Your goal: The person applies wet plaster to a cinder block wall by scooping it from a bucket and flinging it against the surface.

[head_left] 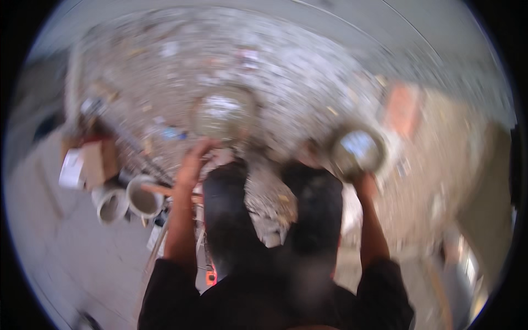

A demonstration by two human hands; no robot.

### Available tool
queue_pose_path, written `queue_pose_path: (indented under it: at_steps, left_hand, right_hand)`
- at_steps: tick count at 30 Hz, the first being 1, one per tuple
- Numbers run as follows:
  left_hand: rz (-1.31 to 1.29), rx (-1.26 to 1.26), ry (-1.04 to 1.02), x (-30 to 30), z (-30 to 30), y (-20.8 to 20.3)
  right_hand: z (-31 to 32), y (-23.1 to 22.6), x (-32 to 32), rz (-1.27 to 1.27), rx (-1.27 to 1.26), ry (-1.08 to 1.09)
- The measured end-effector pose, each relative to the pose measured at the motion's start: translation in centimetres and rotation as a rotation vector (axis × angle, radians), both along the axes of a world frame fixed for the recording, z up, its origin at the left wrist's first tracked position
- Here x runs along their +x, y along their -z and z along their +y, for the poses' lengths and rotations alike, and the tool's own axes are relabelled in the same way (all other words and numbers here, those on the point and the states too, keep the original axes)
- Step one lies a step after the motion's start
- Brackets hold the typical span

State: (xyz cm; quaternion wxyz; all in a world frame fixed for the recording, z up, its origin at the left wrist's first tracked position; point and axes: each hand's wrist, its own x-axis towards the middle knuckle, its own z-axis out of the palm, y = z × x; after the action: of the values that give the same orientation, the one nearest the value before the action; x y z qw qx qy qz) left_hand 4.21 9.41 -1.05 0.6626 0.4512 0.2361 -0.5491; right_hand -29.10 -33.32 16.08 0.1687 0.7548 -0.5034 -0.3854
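My left hand (196, 158) is stretched forward beside my left knee, thumb and fingers apart, close to the near edge of a round greenish-grey container (223, 118). A bright reflection lies on that container's top. On the other side, my right hand (367, 185) is at the near rim of a second round container (342, 154), which is dark-rimmed with a shiny, wet-looking surface. The fingers there look closed on the rim, though motion blurs them. Both containers stand out in front of my dark-trousered legs.
Rubble and pale dust cover the ground (148, 71). An orange-red brick (403, 110) lies at right. On the left are a cardboard box (100, 162), two pale buckets (144, 196) and a wooden handle (157, 189). A grey wall curves along the far side.
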Motion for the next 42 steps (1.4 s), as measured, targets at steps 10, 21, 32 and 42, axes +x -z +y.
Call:
queue_pose_path:
  at_steps: [10, 21, 32, 42]
  left_hand:
    - [-0.140, 0.474, 0.095, 8.1, 11.4, -3.0]
    - [-0.260, 0.558, -0.276, 5.8, 4.6, -3.5]
    - [-0.152, 0.381, -0.349, 6.0, 16.8, 1.2]
    - [0.096, 0.442, -0.291, 19.4, 23.0, -14.8]
  right_hand:
    - [10.7, 21.1, 3.6, -0.046, 0.592, 0.083]
    - [14.1, 4.5, -0.8, -0.028, 0.455, -0.184]
    - [20.0, -7.8, -2.8, -0.159, 0.303, 0.077]
    - [39.7, -16.1, 6.8, -0.138, 0.395, 0.049]
